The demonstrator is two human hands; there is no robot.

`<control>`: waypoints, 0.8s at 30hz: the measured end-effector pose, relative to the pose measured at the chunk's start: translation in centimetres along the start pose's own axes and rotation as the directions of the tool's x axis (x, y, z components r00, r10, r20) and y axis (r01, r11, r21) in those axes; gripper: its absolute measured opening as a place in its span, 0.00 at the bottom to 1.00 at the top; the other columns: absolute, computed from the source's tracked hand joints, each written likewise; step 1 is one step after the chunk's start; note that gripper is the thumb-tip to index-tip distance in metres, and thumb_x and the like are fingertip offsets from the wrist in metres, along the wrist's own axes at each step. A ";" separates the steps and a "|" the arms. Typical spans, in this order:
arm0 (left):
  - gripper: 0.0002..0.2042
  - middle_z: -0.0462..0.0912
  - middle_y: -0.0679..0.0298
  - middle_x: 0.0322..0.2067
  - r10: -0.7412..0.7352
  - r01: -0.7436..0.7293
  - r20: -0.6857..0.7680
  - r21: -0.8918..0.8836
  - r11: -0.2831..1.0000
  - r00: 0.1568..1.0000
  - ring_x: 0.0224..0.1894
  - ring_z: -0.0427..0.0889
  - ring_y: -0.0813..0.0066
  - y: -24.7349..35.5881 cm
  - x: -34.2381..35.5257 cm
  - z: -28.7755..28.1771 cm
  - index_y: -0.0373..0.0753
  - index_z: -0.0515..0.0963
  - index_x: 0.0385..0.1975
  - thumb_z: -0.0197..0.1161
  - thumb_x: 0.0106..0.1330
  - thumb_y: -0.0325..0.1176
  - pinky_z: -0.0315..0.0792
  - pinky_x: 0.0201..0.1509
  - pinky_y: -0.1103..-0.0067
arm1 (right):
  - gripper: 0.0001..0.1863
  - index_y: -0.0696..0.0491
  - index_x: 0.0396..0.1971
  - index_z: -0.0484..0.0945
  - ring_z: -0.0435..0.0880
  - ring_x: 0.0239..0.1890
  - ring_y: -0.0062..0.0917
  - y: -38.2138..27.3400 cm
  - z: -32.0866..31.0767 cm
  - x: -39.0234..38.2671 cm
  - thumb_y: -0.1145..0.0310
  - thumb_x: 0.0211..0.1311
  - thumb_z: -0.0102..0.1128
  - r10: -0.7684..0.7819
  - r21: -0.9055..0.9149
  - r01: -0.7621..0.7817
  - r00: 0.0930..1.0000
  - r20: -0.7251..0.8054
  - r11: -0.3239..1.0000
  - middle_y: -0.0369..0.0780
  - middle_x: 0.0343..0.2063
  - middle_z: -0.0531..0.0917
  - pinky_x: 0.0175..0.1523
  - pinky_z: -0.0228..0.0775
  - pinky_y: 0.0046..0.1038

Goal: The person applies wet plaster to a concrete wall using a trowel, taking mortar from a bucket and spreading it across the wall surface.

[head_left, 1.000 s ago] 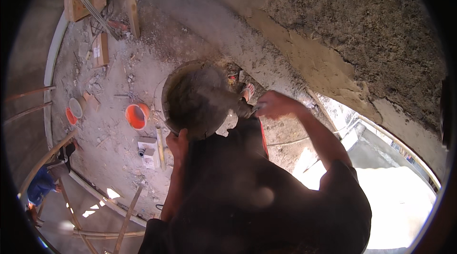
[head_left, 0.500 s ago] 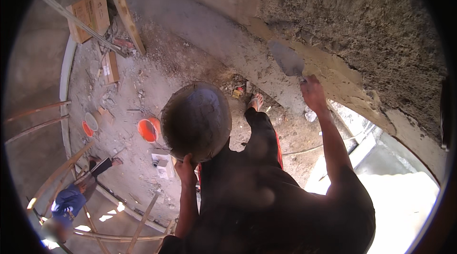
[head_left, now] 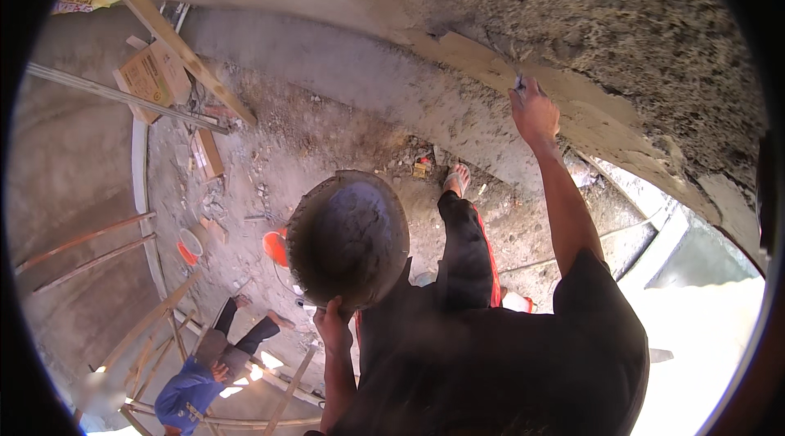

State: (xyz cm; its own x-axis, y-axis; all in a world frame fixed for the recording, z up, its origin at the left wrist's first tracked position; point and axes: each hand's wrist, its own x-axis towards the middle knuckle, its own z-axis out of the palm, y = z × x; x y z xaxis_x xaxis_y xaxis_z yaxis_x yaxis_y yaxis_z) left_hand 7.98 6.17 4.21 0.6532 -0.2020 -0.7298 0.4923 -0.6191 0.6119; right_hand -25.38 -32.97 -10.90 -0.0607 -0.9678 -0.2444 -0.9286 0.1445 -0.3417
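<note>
My left hand (head_left: 334, 326) grips the near rim of a round, dark mortar basin (head_left: 315, 228), held out in front of my body with wet grey mortar inside it. My right hand (head_left: 536, 113) is raised to the wall and closed on a trowel (head_left: 518, 83). Only a small part of the trowel shows by my fingers; its blade is seen nearly edge-on or is hidden. It is at the smooth band of wet plaster (head_left: 580, 105), which runs along the lower edge of the rough wall (head_left: 605, 19).
An orange bucket (head_left: 275, 247) stands behind the basin, and another bucket (head_left: 195, 238) lies farther left. Wooden poles (head_left: 176, 44) and cardboard boxes (head_left: 147, 80) are at the far left. A co-worker in blue (head_left: 190, 391) is at the lower left. Rubble litters the ground by my foot.
My right hand has moved up against the wall, and the trowel's blade has turned from face-on to nearly out of sight. The basin sits slightly lower and farther right in view.
</note>
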 end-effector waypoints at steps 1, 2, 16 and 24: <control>0.14 0.82 0.58 0.41 0.000 0.000 0.015 -0.006 1.000 1.000 0.40 0.84 0.68 -0.2 0.2 0.3 0.29 0.76 0.47 0.58 0.63 0.26 0.81 0.44 0.75 | 0.18 0.48 0.49 0.71 0.83 0.42 0.51 0.7 -1.1 -0.3 0.55 0.65 0.56 0.027 0.011 -0.027 1.000 0.006 1.000 0.48 0.38 0.85 0.43 0.73 0.51; 0.14 0.82 0.58 0.41 -0.001 0.001 0.031 -0.011 1.000 1.000 0.39 0.84 0.68 -0.2 0.4 0.5 0.29 0.76 0.47 0.58 0.63 0.26 0.81 0.43 0.75 | 0.18 0.48 0.49 0.72 0.83 0.42 0.51 1.4 -2.1 -0.7 0.55 0.64 0.57 0.040 0.023 -0.040 0.999 0.001 0.999 0.48 0.38 0.85 0.43 0.73 0.50; 0.08 0.81 0.63 0.32 0.048 -0.067 0.200 0.089 0.994 0.979 0.32 0.80 0.76 -0.5 -0.6 1.8 0.31 0.80 0.38 0.60 0.62 0.25 0.75 0.32 0.81 | 0.13 0.52 0.41 0.77 0.84 0.35 0.47 9.4 -19.9 -10.8 0.61 0.61 0.62 0.082 0.206 -0.041 0.977 -0.195 0.978 0.48 0.31 0.85 0.39 0.72 0.40; 0.12 0.82 0.66 0.25 0.266 -0.315 0.254 0.177 0.932 0.930 0.27 0.77 0.79 -0.6 0.7 3.4 0.26 0.81 0.37 0.63 0.58 0.29 0.75 0.34 0.77 | 0.11 0.52 0.39 0.80 0.85 0.35 0.36 -1.9 -21.8 -18.2 0.63 0.59 0.64 -0.589 -0.116 0.600 0.800 0.115 0.792 0.43 0.37 0.83 0.37 0.77 0.38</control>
State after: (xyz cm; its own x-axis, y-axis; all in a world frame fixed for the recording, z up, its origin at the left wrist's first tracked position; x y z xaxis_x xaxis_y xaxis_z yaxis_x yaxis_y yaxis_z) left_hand 6.17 3.88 2.30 0.5920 -0.5456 -0.5932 0.1514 -0.6477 0.7467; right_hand -30.53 -20.09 13.99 0.5405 -0.8356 -0.0983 -0.8141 -0.4900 -0.3119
